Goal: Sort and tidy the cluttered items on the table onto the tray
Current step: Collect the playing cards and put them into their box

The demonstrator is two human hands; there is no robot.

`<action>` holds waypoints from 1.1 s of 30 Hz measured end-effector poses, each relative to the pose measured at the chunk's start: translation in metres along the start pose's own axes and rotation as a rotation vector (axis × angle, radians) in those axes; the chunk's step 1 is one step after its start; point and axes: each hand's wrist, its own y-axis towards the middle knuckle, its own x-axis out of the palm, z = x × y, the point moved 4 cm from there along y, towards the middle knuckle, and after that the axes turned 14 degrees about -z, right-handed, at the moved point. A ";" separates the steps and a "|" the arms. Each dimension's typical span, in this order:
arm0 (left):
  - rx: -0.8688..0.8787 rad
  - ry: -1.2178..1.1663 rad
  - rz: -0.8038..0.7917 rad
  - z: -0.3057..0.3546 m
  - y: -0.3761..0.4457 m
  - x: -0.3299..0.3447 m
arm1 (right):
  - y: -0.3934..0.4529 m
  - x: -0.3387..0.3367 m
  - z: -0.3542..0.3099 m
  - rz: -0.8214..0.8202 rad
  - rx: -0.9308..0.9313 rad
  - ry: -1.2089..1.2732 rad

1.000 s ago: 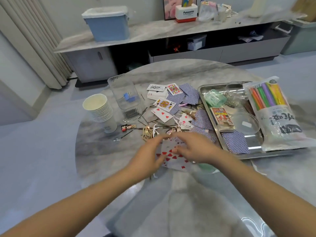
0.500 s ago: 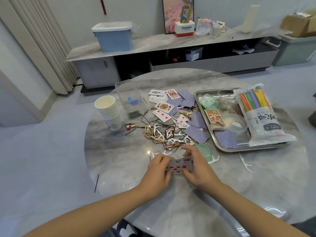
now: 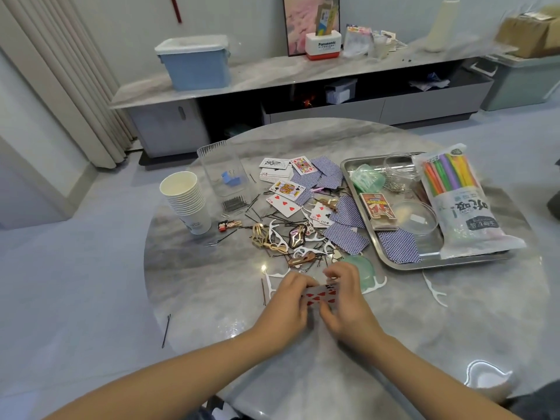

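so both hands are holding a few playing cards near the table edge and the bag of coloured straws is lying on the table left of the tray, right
Not quite. The head view shows the bag of coloured straws lying on the tray, along its right side. The left hand and right hand do hold the playing cards.

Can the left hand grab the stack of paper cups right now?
Probably not yet. The left hand grips the red playing cards together with the right hand. The paper cups stand off to its left with nothing blocking them.

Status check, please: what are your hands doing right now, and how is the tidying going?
Left hand and right hand grip a small stack of cards. Tray partly filled. Cards, hairpins, floss picks scattered between.
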 end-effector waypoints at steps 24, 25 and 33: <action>-0.485 -0.337 -0.396 -0.025 0.111 -0.066 | 0.115 -0.075 0.031 -0.285 0.378 -0.458; -0.511 -0.401 -0.382 -0.030 0.114 -0.066 | 0.117 -0.070 0.038 -0.367 0.439 -0.564; -0.555 -0.775 -0.341 -0.046 0.141 -0.076 | 0.129 -0.060 0.041 -0.443 0.504 -0.747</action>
